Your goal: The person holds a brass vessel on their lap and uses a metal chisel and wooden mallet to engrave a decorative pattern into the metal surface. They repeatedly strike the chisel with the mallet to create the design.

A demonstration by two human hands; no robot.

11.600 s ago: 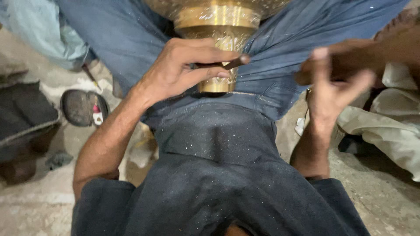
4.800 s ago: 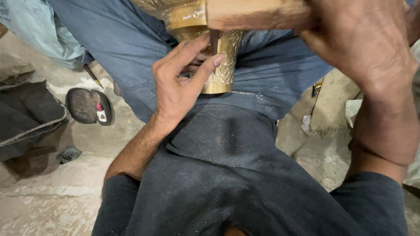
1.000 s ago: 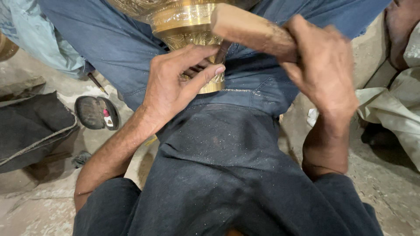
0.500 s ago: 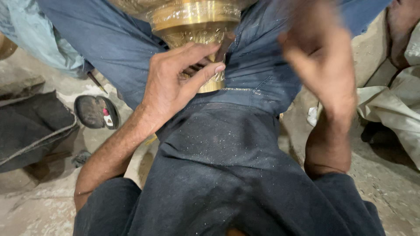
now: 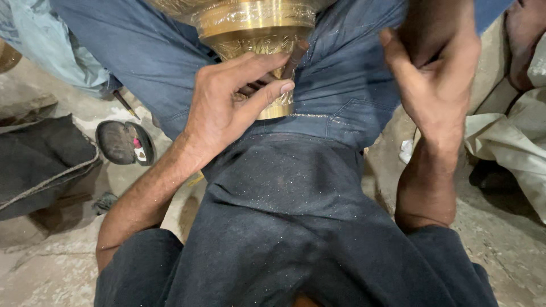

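The left hand (image 5: 227, 108) curls its fingers (image 5: 267, 94) around a thin dark tool (image 5: 291, 57), pressing it slantwise against the brass vessel (image 5: 253, 25) lying between the thighs. The right hand (image 5: 435, 85) hovers beside it, fingers half open, holding nothing I can see.

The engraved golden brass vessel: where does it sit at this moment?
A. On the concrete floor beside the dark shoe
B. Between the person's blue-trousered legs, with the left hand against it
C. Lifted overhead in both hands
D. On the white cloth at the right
B: the engraved golden brass vessel lies against the blue trousers, and the left hand presses a thin dark tool to its neck.
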